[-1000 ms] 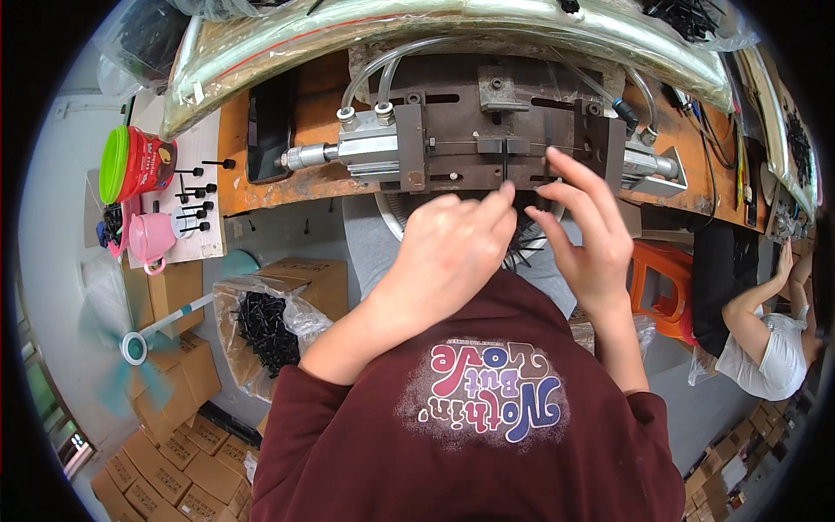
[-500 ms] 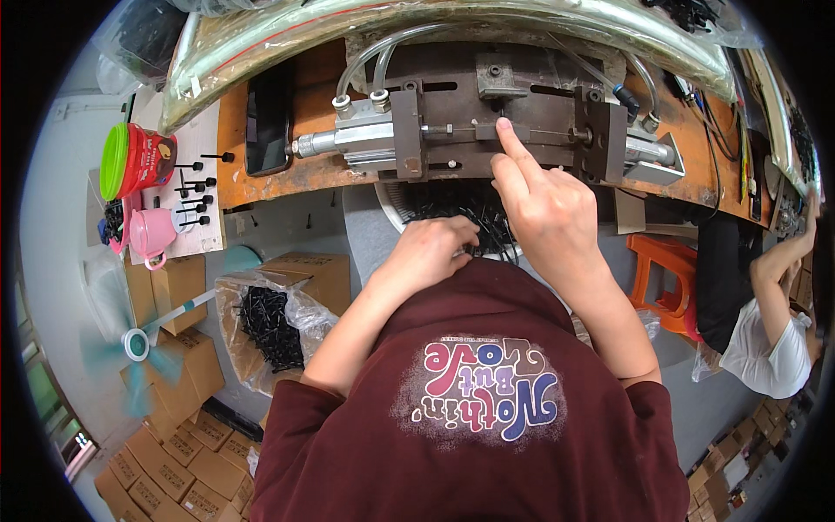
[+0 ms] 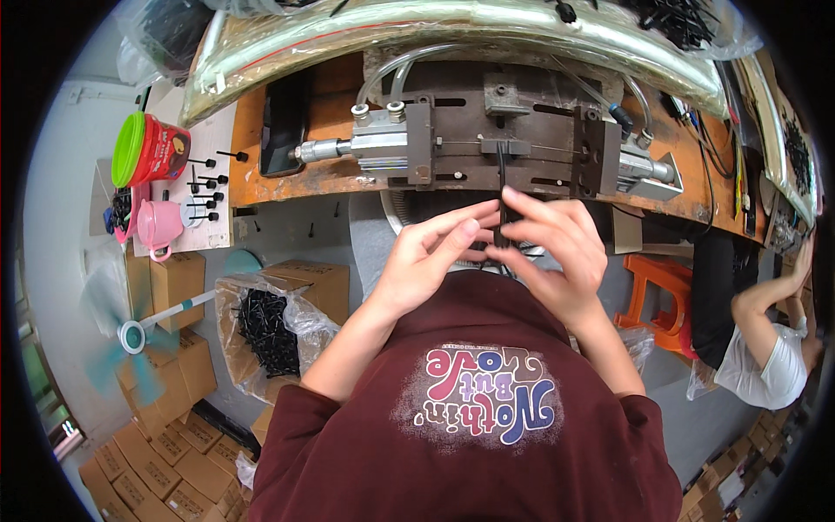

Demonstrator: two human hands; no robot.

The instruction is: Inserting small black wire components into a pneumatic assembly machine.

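A metal clamping fixture (image 3: 544, 161) sits on the bench with an air cylinder (image 3: 380, 150) at its left end. At its centre a small dark block (image 3: 506, 147) meets the upper end of a slim black rod (image 3: 502, 178), which points toward my body. My right hand (image 3: 565, 252) has its fingertips closed about the rod's lower part. My left hand (image 3: 426, 261) is beside it, fingers stretched out and thumb apart, their tips close to the rod. Whether they touch it is hard to see. Below and behind my hands a white-rimmed tub (image 3: 396, 209) is mostly hidden.
On the left stand a red bucket with green rim (image 3: 161, 150), a pink cup (image 3: 159, 226) and several black parts (image 3: 207, 183). A bag of black parts (image 3: 268, 331) and a fan (image 3: 130, 337) are lower left. An orange stool (image 3: 652, 300) and another person (image 3: 770, 348) are right.
My right hand has drawn back from the fixture's centre, where its index finger pointed. My left hand has lifted from the tub toward it. The black rod now shows between them at the block.
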